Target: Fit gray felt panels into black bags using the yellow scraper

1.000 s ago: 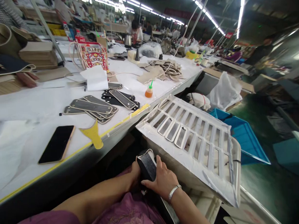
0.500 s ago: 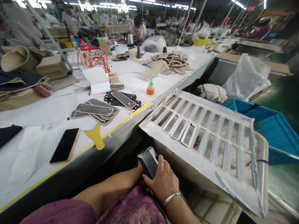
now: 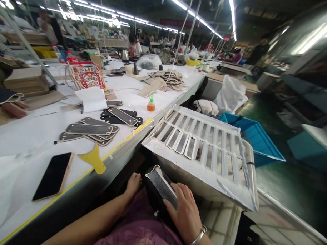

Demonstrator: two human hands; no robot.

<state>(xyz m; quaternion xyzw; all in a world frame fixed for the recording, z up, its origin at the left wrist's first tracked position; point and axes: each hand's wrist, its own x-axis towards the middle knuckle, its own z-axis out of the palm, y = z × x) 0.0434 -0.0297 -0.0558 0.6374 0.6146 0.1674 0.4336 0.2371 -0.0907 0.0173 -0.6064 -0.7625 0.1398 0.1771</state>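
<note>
A dark grey strip-like piece with a pale edge lies over a black object on my lap. My right hand, with a silver bracelet at the wrist, is closed round the lower part of this piece, thumb on one side and fingers on the other. Just left of it, my left hand is curled closed beside the black object; whether it holds anything is hidden. Grey strips with pale edges lie piled on the white table. Three pale-rimmed pieces rest on a slatted white rack to the right.
On the table are a phone, a yellow piece, a small orange bottle, a red patterned bag and a heap of brown pieces. A blue crate stands beyond the rack. People sit farther back.
The view has turned right. My left hand has come away from the upper end of the piece and now shows to its left. My right hand stays on the piece.
</note>
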